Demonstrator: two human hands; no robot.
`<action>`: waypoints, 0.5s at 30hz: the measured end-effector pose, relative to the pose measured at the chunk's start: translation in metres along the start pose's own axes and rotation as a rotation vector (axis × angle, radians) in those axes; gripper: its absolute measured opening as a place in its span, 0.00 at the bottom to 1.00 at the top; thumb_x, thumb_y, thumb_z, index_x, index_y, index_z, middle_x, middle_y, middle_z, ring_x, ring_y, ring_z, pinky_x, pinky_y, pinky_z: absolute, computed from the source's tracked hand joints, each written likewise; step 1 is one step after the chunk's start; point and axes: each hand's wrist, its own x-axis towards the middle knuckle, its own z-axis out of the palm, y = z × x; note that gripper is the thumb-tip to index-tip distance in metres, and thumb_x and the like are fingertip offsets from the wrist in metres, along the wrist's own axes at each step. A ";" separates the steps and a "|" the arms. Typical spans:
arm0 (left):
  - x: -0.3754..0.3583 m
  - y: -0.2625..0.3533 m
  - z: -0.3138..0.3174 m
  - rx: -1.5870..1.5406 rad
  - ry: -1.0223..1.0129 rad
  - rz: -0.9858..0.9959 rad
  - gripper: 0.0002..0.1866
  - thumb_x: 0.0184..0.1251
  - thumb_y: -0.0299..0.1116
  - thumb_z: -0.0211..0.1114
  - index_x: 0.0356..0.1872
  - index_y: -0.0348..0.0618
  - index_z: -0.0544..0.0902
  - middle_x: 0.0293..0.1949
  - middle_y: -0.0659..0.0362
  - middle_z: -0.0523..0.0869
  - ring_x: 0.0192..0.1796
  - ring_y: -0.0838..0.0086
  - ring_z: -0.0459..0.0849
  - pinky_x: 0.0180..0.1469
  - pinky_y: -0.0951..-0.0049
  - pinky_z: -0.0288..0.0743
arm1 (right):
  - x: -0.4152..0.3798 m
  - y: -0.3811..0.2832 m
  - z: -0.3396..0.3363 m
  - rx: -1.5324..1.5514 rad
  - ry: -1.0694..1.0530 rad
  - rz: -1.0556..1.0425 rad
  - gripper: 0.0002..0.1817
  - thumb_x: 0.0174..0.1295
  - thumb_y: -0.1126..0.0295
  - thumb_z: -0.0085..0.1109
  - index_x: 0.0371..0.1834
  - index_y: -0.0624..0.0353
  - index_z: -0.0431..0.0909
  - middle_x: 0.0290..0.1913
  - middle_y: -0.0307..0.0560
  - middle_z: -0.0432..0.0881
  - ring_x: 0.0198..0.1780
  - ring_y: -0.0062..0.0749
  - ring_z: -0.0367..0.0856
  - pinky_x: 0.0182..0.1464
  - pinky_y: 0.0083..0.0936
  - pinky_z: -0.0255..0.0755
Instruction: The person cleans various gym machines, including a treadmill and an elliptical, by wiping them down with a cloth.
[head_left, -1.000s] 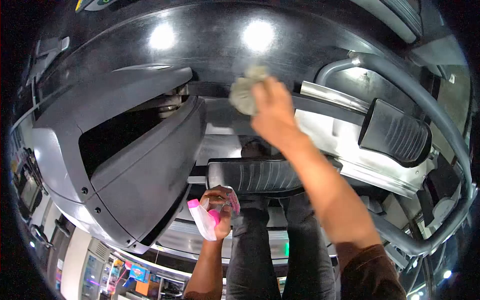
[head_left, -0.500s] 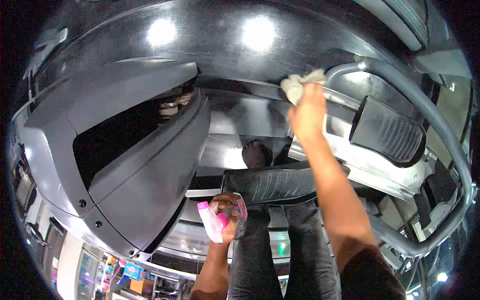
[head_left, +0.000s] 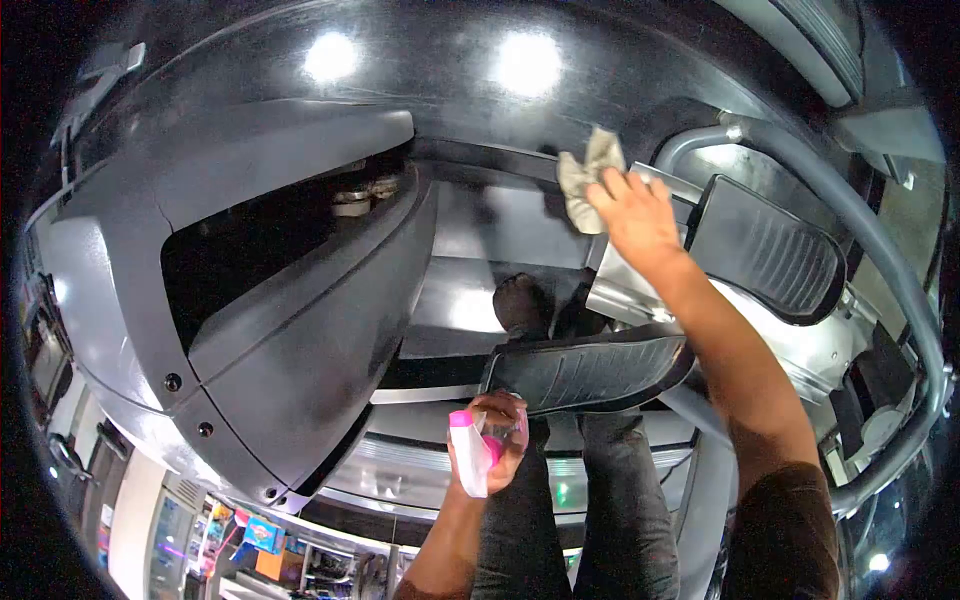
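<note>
In a room, over shiny black surface, right fingers gripping cloth, left fingers round sprayer

Toward half past seven, a blue box — an orange item just below; at eight o'clock, a pale panel; at four, a bright light.

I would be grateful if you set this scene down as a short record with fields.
Left hand: holds spray bottle
Bottle trigger: white and pink
Right hand: holds cloth
Cloth state: bunched, pale
Near pedal: black, ridged, just ahead of the legs
Far pedal: black, ridged, right of the cloth
Handle: grey, curved, at right
Housing: grey, dark opening, at left
</note>
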 end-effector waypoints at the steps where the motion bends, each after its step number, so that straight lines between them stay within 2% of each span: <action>1: -0.001 0.000 0.001 -0.015 0.000 -0.003 0.09 0.54 0.20 0.67 0.35 0.37 0.78 0.38 0.52 0.81 0.46 0.60 0.85 0.52 0.58 0.79 | -0.012 0.011 -0.002 -0.018 -0.012 0.017 0.19 0.63 0.72 0.54 0.57 0.42 0.76 0.58 0.40 0.76 0.60 0.39 0.77 0.60 0.45 0.66; 5: -0.002 0.001 0.005 -0.069 0.021 -0.004 0.07 0.53 0.20 0.68 0.33 0.36 0.80 0.36 0.52 0.83 0.44 0.60 0.87 0.49 0.60 0.80 | -0.016 0.009 -0.013 -0.032 -0.069 0.187 0.18 0.63 0.71 0.56 0.57 0.47 0.76 0.57 0.42 0.78 0.59 0.41 0.79 0.61 0.46 0.66; 6: -0.003 0.002 0.007 -0.083 0.027 0.001 0.07 0.54 0.21 0.69 0.32 0.36 0.80 0.37 0.52 0.83 0.45 0.60 0.87 0.49 0.60 0.81 | -0.010 0.000 -0.020 -0.043 -0.003 0.214 0.17 0.63 0.72 0.57 0.56 0.51 0.77 0.54 0.45 0.79 0.57 0.44 0.81 0.59 0.46 0.71; 7: -0.004 0.001 0.008 -0.097 0.031 0.010 0.06 0.54 0.21 0.69 0.32 0.36 0.80 0.37 0.52 0.84 0.45 0.61 0.87 0.49 0.60 0.81 | 0.003 -0.013 -0.031 0.072 0.059 0.194 0.17 0.62 0.72 0.57 0.55 0.52 0.78 0.53 0.46 0.80 0.56 0.45 0.82 0.57 0.45 0.73; 8: -0.011 0.000 0.010 -0.135 0.087 -0.081 0.06 0.55 0.23 0.69 0.33 0.35 0.81 0.37 0.52 0.84 0.45 0.61 0.87 0.49 0.61 0.81 | 0.019 -0.028 -0.038 0.189 0.120 0.179 0.16 0.62 0.72 0.57 0.54 0.52 0.79 0.53 0.48 0.80 0.54 0.46 0.82 0.56 0.45 0.75; 9: -0.012 0.003 0.008 -0.084 0.082 -0.082 0.06 0.55 0.23 0.69 0.33 0.35 0.81 0.37 0.52 0.84 0.45 0.61 0.87 0.49 0.61 0.81 | 0.039 -0.044 -0.030 0.226 0.377 0.028 0.16 0.63 0.70 0.56 0.55 0.54 0.80 0.52 0.49 0.81 0.53 0.49 0.83 0.55 0.44 0.77; 10: -0.013 0.012 0.006 -0.037 0.075 -0.090 0.07 0.56 0.24 0.69 0.33 0.35 0.81 0.37 0.51 0.84 0.45 0.60 0.87 0.49 0.61 0.81 | 0.057 -0.062 -0.035 0.370 0.366 -0.019 0.17 0.64 0.67 0.55 0.57 0.53 0.80 0.53 0.50 0.80 0.52 0.50 0.83 0.56 0.46 0.77; 11: -0.009 0.012 0.009 -0.010 0.066 -0.085 0.07 0.56 0.24 0.69 0.34 0.35 0.81 0.37 0.51 0.85 0.45 0.60 0.87 0.49 0.61 0.81 | 0.085 -0.083 -0.056 0.712 -0.012 0.293 0.27 0.52 0.77 0.65 0.60 0.56 0.77 0.59 0.53 0.76 0.57 0.51 0.79 0.59 0.46 0.74; 12: -0.008 0.000 0.007 -0.083 0.043 0.060 0.08 0.56 0.26 0.70 0.35 0.36 0.81 0.38 0.51 0.84 0.45 0.59 0.87 0.49 0.60 0.81 | 0.095 -0.097 -0.033 0.442 0.183 0.048 0.23 0.59 0.74 0.62 0.60 0.52 0.77 0.60 0.50 0.76 0.59 0.49 0.77 0.62 0.44 0.71; 13: -0.005 0.004 0.005 -0.114 0.011 0.050 0.09 0.55 0.27 0.71 0.35 0.36 0.81 0.37 0.51 0.84 0.44 0.59 0.87 0.49 0.59 0.82 | 0.102 -0.099 -0.034 0.453 0.142 0.036 0.21 0.63 0.74 0.57 0.60 0.47 0.78 0.60 0.46 0.75 0.62 0.45 0.75 0.64 0.42 0.68; 15: -0.002 0.010 0.003 -0.103 -0.008 0.053 0.08 0.54 0.26 0.70 0.34 0.37 0.81 0.37 0.52 0.84 0.44 0.58 0.87 0.49 0.58 0.81 | 0.105 -0.097 -0.012 0.381 0.092 0.144 0.22 0.61 0.76 0.57 0.60 0.47 0.78 0.60 0.45 0.76 0.63 0.41 0.75 0.63 0.41 0.67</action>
